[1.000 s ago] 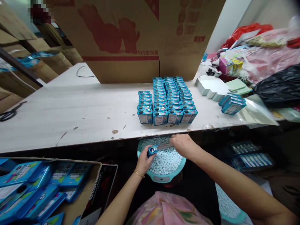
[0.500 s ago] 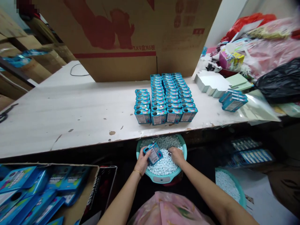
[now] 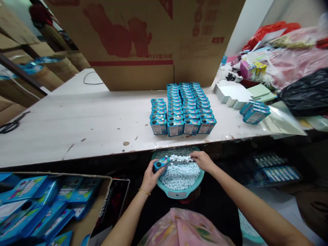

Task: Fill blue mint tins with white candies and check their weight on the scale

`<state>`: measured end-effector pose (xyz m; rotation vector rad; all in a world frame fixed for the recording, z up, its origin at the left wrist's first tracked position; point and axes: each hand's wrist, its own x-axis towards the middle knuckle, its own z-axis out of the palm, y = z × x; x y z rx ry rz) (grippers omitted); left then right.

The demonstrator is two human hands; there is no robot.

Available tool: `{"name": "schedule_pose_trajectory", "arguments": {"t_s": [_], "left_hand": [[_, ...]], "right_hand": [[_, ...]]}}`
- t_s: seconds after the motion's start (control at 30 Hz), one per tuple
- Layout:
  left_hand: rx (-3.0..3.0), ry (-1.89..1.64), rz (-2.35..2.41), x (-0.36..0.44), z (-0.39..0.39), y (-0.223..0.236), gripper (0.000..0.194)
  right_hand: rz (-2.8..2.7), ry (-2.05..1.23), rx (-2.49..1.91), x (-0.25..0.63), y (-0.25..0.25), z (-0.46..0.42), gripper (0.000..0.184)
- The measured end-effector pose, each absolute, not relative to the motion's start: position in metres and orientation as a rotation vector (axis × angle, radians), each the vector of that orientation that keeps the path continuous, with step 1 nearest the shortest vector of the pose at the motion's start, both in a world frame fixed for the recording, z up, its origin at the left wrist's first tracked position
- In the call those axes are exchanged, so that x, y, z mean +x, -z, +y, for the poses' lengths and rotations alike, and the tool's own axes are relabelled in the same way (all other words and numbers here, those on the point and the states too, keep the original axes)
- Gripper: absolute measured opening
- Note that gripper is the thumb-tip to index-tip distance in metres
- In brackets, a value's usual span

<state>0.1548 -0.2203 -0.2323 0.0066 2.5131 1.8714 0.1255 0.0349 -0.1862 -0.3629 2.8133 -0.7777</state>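
My left hand [image 3: 150, 176] grips a small blue box [image 3: 161, 165], tilted over the left side of a turquoise basin [image 3: 176, 194]. White pellets [image 3: 180, 179] fill much of the basin. My right hand [image 3: 204, 161], fingers closed, is at the basin's right rim. It holds what looks like a narrow scoop [image 3: 182, 158], heaped with pellets and mostly hidden beneath them. The scoop's far end reaches the box's upper right edge. On the white table [image 3: 115, 119] beyond, rows of similar blue boxes [image 3: 183, 109] stand upright; a few loose pellets lie on the front ones.
A large cardboard carton [image 3: 143, 73] stands behind the rows. Lower left, an open carton [image 3: 84, 218] holds blue boxes. Scissors [image 3: 12, 126] lie far left. Stacked white card [image 3: 232, 92], several blue boxes [image 3: 256, 113] and bags are on the right. A person [image 3: 44, 20] stands far left.
My right hand has risen out of the pellets, bringing up the heaped scoop to the box. My left hand has tipped the box and shifted slightly left.
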Motion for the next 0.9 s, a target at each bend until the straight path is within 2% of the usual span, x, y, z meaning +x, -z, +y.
{"name": "schedule_pose_trajectory", "arguments": {"t_s": [0.17,0.33,0.57,0.9], "left_hand": [[0.142,-1.646,2.611,0.151,-0.198,0.230,0.036],[0.239,-1.586,2.662,0.151,-0.190,0.229,0.035],[0.204,-1.598,2.671,0.150,-0.191,0.234,0.034],[0.166,-1.710,2.594,0.149,-0.188,0.232,0.033]], "right_hand": [[2.797,0.371,-0.541,0.121,0.140,0.017,0.024],[2.812,-0.016,-0.673,0.126,0.114,-0.010,0.024],[2.812,-0.106,-0.829,0.129,0.102,-0.026,0.021],[2.832,-0.075,-0.754,0.133,0.103,-0.014,0.017]]}}
